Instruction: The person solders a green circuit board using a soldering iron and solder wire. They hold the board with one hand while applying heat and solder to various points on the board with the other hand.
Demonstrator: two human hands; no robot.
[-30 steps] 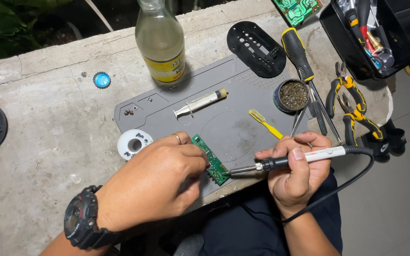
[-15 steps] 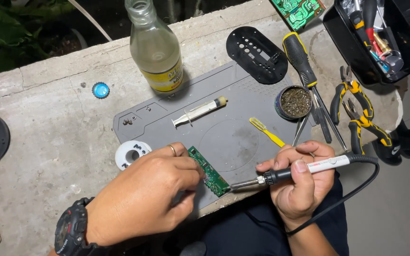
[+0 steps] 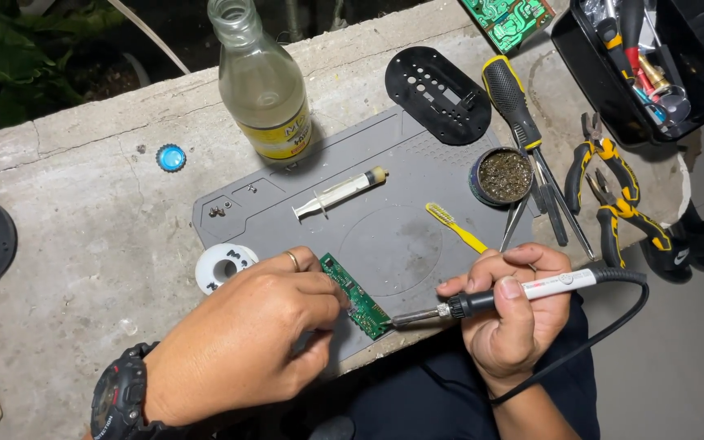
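Grey mat — hands hold circuit board, soldering iron.

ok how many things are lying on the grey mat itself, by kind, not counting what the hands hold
syringe: 1
yellow toothbrush: 1
round tin: 1
glass bottle: 1
tweezers: 1
small screws: cluster, too small to count
total: 5 things plus the screws
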